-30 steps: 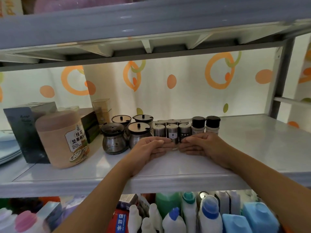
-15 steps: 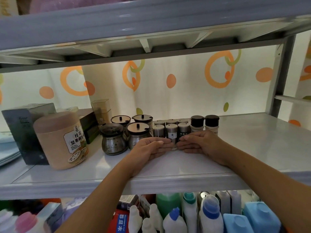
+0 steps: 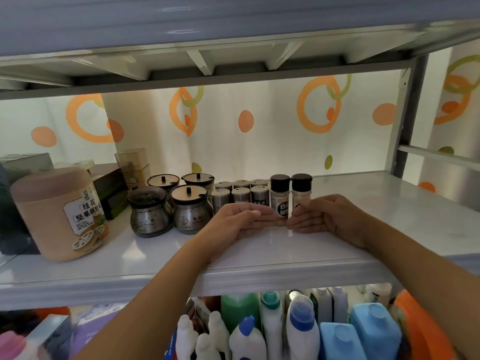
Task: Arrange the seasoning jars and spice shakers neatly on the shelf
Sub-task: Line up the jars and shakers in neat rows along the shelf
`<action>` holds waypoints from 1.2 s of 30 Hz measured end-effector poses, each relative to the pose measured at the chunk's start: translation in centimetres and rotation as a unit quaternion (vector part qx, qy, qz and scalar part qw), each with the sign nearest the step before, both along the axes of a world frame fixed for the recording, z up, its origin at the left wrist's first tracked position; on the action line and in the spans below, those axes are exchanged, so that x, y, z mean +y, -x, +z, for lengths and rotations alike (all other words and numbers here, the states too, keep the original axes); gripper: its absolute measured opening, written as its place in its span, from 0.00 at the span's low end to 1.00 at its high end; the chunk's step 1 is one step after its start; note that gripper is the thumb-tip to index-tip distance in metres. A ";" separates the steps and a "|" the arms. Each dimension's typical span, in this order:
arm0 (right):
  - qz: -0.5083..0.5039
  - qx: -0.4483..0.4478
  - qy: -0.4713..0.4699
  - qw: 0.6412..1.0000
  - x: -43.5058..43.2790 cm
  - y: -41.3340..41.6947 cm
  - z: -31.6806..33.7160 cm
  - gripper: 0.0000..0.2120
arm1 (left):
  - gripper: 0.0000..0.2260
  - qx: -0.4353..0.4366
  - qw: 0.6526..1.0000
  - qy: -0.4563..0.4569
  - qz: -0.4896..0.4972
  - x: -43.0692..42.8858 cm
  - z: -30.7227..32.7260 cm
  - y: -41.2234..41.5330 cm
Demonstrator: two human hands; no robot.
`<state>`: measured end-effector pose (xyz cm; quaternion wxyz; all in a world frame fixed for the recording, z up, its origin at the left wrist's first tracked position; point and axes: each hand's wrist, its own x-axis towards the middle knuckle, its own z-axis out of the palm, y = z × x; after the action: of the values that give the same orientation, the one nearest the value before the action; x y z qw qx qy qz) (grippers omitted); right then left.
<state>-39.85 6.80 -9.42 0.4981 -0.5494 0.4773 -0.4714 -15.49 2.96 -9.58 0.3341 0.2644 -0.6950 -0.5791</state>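
Head view gives me the white shelf first, running across the frame, with a big tan canister at its left. Next to that I see four round steel seasoning jars in two rows, then six small steel spice shakers packed together, then two black-capped bottles at the right end of the line. My left hand and right hand lie on edge on the shelf just in front of the shakers and bottles, fingers straight and together, fingertips nearly meeting, gripping nothing.
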 end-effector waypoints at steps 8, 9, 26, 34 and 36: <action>-0.002 -0.014 0.026 1.000 -0.6 0.2 -0.8 0.13 | 0.13 0.017 0.999 -0.012 0.024 -1.0 -1.2 0.2; -0.003 -0.014 0.028 1.000 -0.6 0.1 -0.9 0.13 | 0.13 0.017 0.999 -0.013 0.029 -1.0 -1.3 0.3; 0.023 -0.017 0.004 1.000 -0.7 -0.4 0.1 0.19 | 0.14 0.035 0.999 -0.031 0.028 -1.3 -1.2 0.2; 0.112 0.032 -0.007 0.993 -1.2 -5.2 0.7 0.15 | 0.13 0.020 0.999 -0.025 0.025 -0.6 0.4 -3.0; 0.108 0.031 -0.006 0.994 -1.6 -6.2 0.9 0.14 | 0.14 -0.004 0.999 -0.018 0.038 -0.8 0.7 -4.6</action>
<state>-33.63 5.24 -8.54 0.5342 -0.6089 0.4335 -0.3949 -10.86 2.16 -8.85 0.3483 0.2994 -0.6751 -0.5774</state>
